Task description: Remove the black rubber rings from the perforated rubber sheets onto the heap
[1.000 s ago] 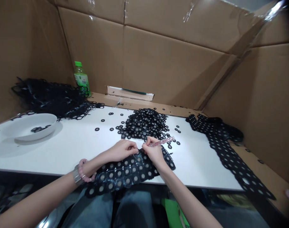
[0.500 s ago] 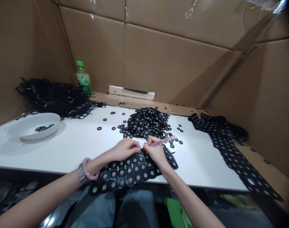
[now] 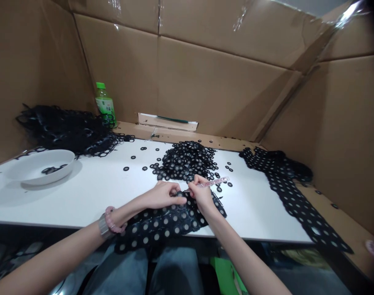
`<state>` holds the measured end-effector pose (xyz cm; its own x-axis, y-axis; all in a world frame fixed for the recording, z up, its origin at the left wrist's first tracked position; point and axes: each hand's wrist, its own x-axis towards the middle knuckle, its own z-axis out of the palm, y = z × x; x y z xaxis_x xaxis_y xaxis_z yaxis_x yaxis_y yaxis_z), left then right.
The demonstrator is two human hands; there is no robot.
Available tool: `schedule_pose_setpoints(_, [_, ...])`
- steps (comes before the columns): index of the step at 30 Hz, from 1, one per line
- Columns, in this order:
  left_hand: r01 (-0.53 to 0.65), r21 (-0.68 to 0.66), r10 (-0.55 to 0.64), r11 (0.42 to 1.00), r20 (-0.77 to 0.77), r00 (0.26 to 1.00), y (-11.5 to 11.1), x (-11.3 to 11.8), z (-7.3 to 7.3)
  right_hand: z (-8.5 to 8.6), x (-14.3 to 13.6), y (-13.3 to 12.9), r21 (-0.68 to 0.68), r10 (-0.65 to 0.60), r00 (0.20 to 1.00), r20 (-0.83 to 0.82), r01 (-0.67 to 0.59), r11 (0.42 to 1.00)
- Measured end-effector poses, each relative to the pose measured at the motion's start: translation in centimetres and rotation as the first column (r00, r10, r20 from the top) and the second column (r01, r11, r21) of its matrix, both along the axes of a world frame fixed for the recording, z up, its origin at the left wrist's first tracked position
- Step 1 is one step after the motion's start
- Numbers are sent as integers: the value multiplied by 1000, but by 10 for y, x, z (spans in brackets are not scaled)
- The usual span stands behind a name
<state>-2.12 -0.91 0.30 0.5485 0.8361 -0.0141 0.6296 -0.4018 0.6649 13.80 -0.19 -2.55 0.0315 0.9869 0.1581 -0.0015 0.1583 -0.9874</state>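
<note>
A person seated at a white tabletop (image 3: 245,213) works with both hands on a black sheet dotted with pale discs (image 3: 165,223), which lies at the near edge and partly overhangs the lap. The left hand (image 3: 160,194), a pink beaded bracelet (image 3: 110,221) and a gray band (image 3: 103,226) at its wrist, has thumb and forefinger drawn narrow, pinching the sheet's far edge. The right hand (image 3: 202,196) grips a slim pen-like tool with a pink-patterned handle (image 3: 216,181), fingers closed around it, its lower end pointing toward the left fingertips.

Just beyond the hands rises a pile of loose black pale-centered discs (image 3: 188,159), with strays scattered around it. At left, a white bowl (image 3: 48,179) holds a few dark pieces, near a tangled heap of black netting (image 3: 64,127) and a green-capped bottle (image 3: 105,105). At right, a long black strip with pale dots (image 3: 293,200) runs from a bunched far end down past the tabletop's near corner. Brown cardboard walls (image 3: 211,82) enclose the workspace.
</note>
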Motion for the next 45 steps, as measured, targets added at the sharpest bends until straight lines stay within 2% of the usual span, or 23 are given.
schedule_pose_setpoints(5, [-23,25,25,999,-64,998,0,0,-2,8,2,-8,23,-72,996,-46,73,997])
schedule_pose_setpoints(10, [-28,-2,28,1000,-12,1000,3,-4,-8,13,7,-26,-40,29,987,155,-23,999])
schedule_pose_setpoints(17, [-7,-26,9,1000,81,997,0,-5,-7,10,8,-29,23,-12,964,266,6,1000])
schedule_pose_setpoints(26, [14,-166,27,986,240,970,-2,-4,-13,15,5,-33,9,13,948,317,-17,1000])
schedule_pose_setpoints(31, [56,-280,68,959,415,907,1,-1,-19,9,0,-34,162,-56,891,451,-20,987])
schedule_pose_setpoints(33, [87,-308,72,948,471,879,2,-1,-21,6,-1,-33,180,-62,874,482,-30,983])
schedule_pose_setpoints(36, [50,-194,33,980,404,914,0,-2,-17,6,-1,-32,163,-51,888,457,-27,986])
schedule_pose_setpoints(38, [26,-18,-21,1000,246,969,-6,-4,-11,7,1,-30,84,-20,935,354,-10,996])
schedule_pose_setpoints(40, [29,178,-38,984,51,998,-15,-6,-2,8,4,-28,-21,-4,981,193,8,1000])
schedule_pose_setpoints(43, [-24,370,76,929,-127,989,-28,-8,9,10,8,-27,-74,-12,1000,-24,10,997])
schedule_pose_setpoints(45, [-75,365,149,928,-180,972,-32,-8,13,10,9,-29,-69,-19,991,-132,10,998])
